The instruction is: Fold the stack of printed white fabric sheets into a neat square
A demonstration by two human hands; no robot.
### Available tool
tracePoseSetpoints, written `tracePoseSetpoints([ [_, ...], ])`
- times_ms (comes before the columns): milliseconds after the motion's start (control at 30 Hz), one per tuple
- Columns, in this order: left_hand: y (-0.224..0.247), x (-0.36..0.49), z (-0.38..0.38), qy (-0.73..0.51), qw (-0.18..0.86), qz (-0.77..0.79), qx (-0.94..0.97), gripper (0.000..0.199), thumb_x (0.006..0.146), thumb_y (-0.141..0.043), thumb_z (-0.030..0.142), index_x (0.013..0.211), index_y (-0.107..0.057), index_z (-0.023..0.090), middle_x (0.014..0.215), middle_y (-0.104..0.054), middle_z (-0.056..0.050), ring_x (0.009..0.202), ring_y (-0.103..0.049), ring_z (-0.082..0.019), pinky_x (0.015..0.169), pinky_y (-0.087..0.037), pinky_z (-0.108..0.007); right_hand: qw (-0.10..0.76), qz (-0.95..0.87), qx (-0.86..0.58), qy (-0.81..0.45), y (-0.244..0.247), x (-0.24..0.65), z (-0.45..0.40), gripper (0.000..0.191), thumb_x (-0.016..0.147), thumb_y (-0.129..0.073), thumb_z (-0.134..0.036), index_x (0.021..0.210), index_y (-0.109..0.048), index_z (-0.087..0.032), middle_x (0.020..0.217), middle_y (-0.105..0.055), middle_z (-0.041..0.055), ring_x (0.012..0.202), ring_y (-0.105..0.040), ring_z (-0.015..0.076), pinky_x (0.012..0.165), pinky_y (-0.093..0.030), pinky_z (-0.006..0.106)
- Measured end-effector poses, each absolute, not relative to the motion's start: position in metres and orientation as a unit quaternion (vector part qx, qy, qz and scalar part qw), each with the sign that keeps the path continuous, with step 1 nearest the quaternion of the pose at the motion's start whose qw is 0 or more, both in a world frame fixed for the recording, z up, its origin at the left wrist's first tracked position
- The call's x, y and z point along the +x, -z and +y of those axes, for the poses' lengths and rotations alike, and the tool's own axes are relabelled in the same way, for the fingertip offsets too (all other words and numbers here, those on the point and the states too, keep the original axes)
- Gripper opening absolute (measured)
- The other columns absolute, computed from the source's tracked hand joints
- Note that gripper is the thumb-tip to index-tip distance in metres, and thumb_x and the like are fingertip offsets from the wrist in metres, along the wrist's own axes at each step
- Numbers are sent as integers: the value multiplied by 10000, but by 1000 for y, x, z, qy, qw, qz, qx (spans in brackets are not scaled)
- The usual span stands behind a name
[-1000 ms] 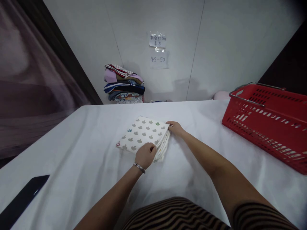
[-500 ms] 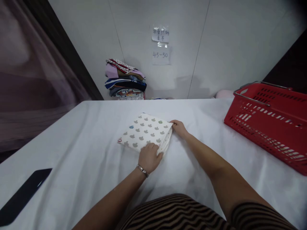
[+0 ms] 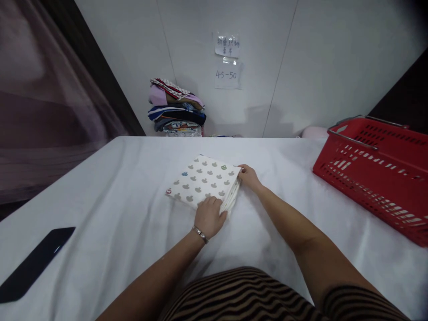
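- A folded cloth [image 3: 202,183] is placed about the middle of the tabletop [image 3: 133,191], turned a little askew; its shape is nearly square and flat on top, and several soft, thin layers are shown along its right edge, slightly spread like pages.
- On its off-white face, small mushroom-like figures are printed in rows; most are grey, while single ones in blue, green and red can be seen.
- The far right corner of this cloth is pinched between thumb and fingers by the right hand [image 3: 249,177]; this grip is closed on the fabric.
- The near right corner is covered by the left hand [image 3: 209,218], with fingers laid on top and thumb beside the layered edge; whether the layers are squeezed by this grip cannot be told.
- A shiny metal bracelet [image 3: 200,234] is worn on the left wrist.
- The tabletop is covered with smooth white material, marked by long, shallow wrinkles.
- At the right, a basket [image 3: 384,183] of red plastic, pierced with slots and fitted with thin metal handles, is seen.
- At the left, a flat dark object [image 3: 36,265] with a glossy surface is laid.
- Beyond the far edge, folded textiles [image 3: 177,109] are stacked unevenly, patterned and plain; to their right, two paper notes [image 3: 227,76] are fixed on the pale wall [image 3: 317,67].
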State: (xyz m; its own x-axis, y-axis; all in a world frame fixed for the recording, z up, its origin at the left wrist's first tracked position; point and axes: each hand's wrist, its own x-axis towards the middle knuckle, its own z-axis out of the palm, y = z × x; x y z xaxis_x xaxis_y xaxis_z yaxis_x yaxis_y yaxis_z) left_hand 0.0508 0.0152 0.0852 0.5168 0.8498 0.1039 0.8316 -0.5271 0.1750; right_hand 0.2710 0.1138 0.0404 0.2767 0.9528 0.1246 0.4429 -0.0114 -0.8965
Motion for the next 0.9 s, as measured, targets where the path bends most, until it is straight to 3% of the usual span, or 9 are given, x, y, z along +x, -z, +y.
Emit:
tracePoseSetpoints([
  [133,-85,48,6,-101,33,460,881,177,768,-538,282,914,-542,181,942,-532,-68,925,-468,-235,789,-361,-382,374,-547,-708,-245,-44,278,110,292,674,-488,-222,921,-637,-175,747,-639,12,699,-575,156,640,-435,245],
  [233,-82,47,-1,-120,32,454,882,213,769,-529,261,965,-535,177,957,-531,-78,920,-467,-237,806,-363,-394,317,-589,-727,-154,-59,275,108,389,683,-475,-194,1045,-612,-163,974,-634,83,891,-577,214,781,-442,319],
  [300,-79,48,-6,-144,45,455,878,287,766,-522,242,1046,-513,179,981,-533,-83,932,-466,-235,830,-362,-399,335,-649,-677,-92,-74,260,102,451,716,-456,-197,1154,-556,-161,1181,-550,109,1079,-502,235,893,-404,349],
  [400,-77,46,-12,-190,74,444,872,426,751,-522,217,1169,-452,172,1037,-536,-89,967,-465,-231,866,-361,-399,337,-754,-557,-92,-86,225,87,475,812,-423,-299,1272,-454,-184,1339,-429,87,1238,-370,213,1004,-319,363],
  [567,-73,8,-3,-292,111,383,869,384,739,-507,179,1122,-492,180,1076,-566,-66,1017,-479,-196,923,-358,-363,144,-807,-556,-138,-63,194,70,557,842,-402,-496,1317,-405,-205,1430,-296,98,1334,-182,274,1045,-146,526],
  [633,-68,-20,12,-356,97,442,818,329,745,-480,162,1071,-522,185,1076,-574,-65,1032,-486,-189,934,-360,-360,108,-803,-567,-151,-58,195,69,560,849,-374,-521,1311,-415,-208,1441,-275,92,1340,-166,264,1049,-133,523],
  [733,-58,-60,42,-400,98,612,676,293,726,-508,183,1017,-543,182,1055,-576,-75,1028,-504,-199,910,-391,-350,125,-799,-568,-152,-72,192,63,566,862,-332,-539,1321,-406,-216,1444,-268,86,1344,-156,254,1056,-134,510],
  [900,-50,-85,84,-308,171,722,595,489,712,-591,354,1158,-506,173,1174,-559,-92,1069,-508,-228,903,-384,-320,108,-878,-450,-127,-90,164,26,657,823,-434,-519,1399,-244,-265,1448,-265,54,1337,-183,249,1065,-137,497],
])
